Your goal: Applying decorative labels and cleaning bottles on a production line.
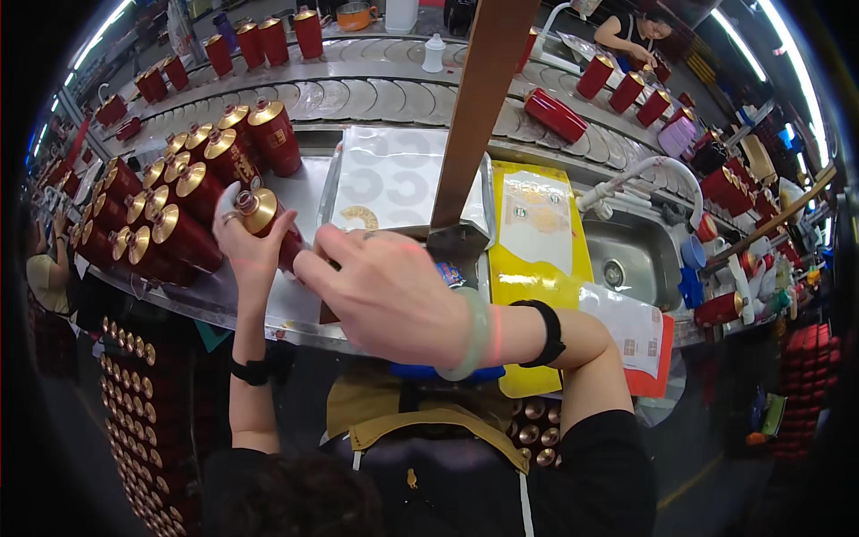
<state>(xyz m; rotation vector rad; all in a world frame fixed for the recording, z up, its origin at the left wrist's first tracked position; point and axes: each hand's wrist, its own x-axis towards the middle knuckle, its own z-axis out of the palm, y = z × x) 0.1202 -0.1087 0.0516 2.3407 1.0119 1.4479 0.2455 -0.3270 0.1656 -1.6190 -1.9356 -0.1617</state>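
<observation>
My left hand (245, 246) is closed around a dark red bottle (258, 211) with a gold shoulder, tilted beside a group of similar bottles (170, 210). Close to the lower part of that bottle is my right hand (380, 282), its thumb and fingers pinched together. Whatever may be between those fingertips is hidden by the hand. Beyond it lies a white sticker sheet (394, 161) in a metal tray, with curved grey shapes and one gold curved label (360, 217) near its front edge.
A brown post (474, 107) rises just right of the tray. Yellow sheet (528, 295), steel sink (631, 259) and curved faucet (644, 170) stand to the right. Behind runs a slatted conveyor (358, 100) carrying red bottles. A co-worker (635, 40) sits at the far right.
</observation>
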